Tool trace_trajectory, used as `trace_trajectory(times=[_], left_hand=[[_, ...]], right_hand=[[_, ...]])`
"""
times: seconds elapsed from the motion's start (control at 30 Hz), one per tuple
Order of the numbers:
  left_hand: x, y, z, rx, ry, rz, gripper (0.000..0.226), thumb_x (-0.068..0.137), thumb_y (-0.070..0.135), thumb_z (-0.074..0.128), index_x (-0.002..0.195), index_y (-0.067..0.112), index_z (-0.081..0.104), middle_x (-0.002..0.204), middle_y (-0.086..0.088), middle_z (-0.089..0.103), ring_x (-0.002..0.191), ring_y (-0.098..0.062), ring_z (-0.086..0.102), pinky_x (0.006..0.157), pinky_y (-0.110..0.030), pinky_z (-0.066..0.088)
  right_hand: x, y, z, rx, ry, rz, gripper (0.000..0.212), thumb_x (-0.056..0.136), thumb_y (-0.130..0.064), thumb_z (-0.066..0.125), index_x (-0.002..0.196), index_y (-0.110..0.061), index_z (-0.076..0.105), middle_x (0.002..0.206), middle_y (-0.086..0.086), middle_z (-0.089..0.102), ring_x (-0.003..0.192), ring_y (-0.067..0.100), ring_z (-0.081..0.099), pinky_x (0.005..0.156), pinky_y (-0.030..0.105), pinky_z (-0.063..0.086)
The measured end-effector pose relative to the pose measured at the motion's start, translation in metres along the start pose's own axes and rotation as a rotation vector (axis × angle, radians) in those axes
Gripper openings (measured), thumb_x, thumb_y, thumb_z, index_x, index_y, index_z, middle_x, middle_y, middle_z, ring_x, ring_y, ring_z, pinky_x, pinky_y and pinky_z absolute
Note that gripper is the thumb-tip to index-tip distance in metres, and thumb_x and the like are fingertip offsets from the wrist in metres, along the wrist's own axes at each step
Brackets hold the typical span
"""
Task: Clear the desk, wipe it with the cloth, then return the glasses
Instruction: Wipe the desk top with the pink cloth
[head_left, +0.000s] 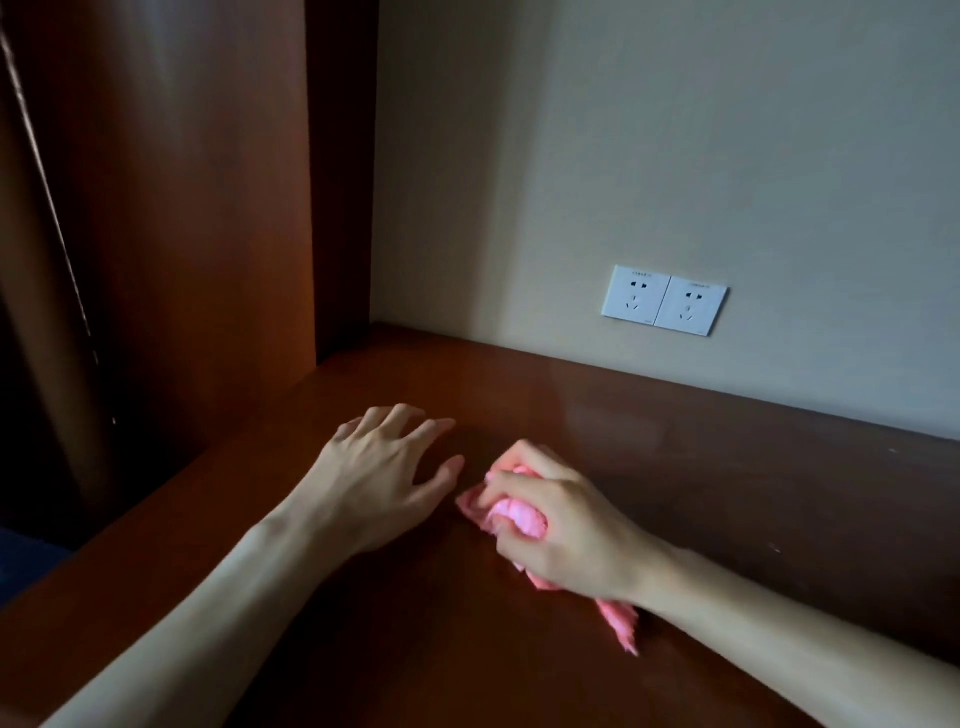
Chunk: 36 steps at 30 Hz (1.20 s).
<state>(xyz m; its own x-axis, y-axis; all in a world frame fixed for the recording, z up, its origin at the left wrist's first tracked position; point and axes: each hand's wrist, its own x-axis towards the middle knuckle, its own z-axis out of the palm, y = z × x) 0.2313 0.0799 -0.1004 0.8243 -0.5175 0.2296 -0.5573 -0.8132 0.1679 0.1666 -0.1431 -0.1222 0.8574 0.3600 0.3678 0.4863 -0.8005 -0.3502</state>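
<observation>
The right hand (563, 525) grips a pink cloth (511, 517) that is bunched up inside the curled fingers and the thumb, and it presses the cloth down on the brown wooden desk (727, 493). One loose end of the cloth comes out under the wrist and lies flat on the desk, toward the near edge. The left hand (387, 473) is just beside the cloth, on its left, with the fingers spread wide and a little bent; the fingertips seem to touch the desk surface, and this hand holds nothing. Both forearms reach over the desk from the near side. Behind the desk there is a pale wall (675, 130) with a white double socket (664, 300) a little above the back edge of the desk. On the left a dark wooden panel (208, 208) stands upright at the end of the desk. The glasses are not seen in this view.
</observation>
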Motion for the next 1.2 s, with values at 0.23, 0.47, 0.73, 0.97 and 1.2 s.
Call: trace_trajectory(times=[0.23,0.47,0.73,0.97,1.2], left_hand=[[0.004,-0.003,0.009,0.038,-0.157,0.033,0.063,0.095,0.074,0.024,0.153,0.051,0.022,0.163,0.011,0.02,0.15,-0.014,0.018,0.119,-0.041,0.023],[0.011,-0.006,0.01,0.059,-0.198,0.048,0.065,0.094,0.075,0.018,0.154,0.052,0.011,0.163,0.015,0.01,0.151,-0.011,0.012,0.121,-0.039,0.02],[0.017,-0.003,0.005,0.073,-0.278,0.028,0.068,0.084,0.082,0.014,0.148,0.061,0.006,0.158,0.023,0.008,0.147,-0.007,0.017,0.113,-0.036,0.031],[0.009,0.006,0.004,0.107,-0.235,0.006,0.062,0.093,0.075,0.027,0.151,0.053,0.025,0.159,0.011,0.024,0.146,-0.018,0.027,0.108,-0.044,0.042],[-0.036,0.024,-0.001,0.033,-0.101,-0.036,0.057,0.097,0.066,0.038,0.146,0.039,0.044,0.152,0.003,0.042,0.137,-0.023,0.042,0.1,-0.044,0.046]], right_hand=[[0.068,0.072,0.007,-0.031,0.118,0.06,0.01,0.088,-0.036,0.067,0.096,-0.03,0.071,0.104,-0.01,0.055,0.094,0.01,0.061,0.086,0.038,0.053],[0.188,0.172,0.02,-0.214,0.219,0.264,0.019,0.094,-0.044,0.064,0.093,-0.027,0.071,0.097,0.003,0.056,0.094,0.027,0.062,0.084,0.038,0.051],[0.212,0.188,0.026,-0.292,0.242,0.368,0.021,0.095,-0.039,0.06,0.101,-0.021,0.069,0.099,0.005,0.046,0.104,0.036,0.056,0.079,0.033,0.04],[0.108,0.101,0.02,-0.255,0.271,0.283,0.017,0.095,-0.04,0.06,0.095,-0.023,0.064,0.101,0.005,0.051,0.097,0.032,0.055,0.074,0.032,0.038],[-0.039,-0.04,0.01,-0.103,0.171,0.133,0.018,0.086,-0.042,0.059,0.094,-0.026,0.065,0.1,-0.005,0.048,0.094,0.022,0.053,0.077,0.033,0.045]])
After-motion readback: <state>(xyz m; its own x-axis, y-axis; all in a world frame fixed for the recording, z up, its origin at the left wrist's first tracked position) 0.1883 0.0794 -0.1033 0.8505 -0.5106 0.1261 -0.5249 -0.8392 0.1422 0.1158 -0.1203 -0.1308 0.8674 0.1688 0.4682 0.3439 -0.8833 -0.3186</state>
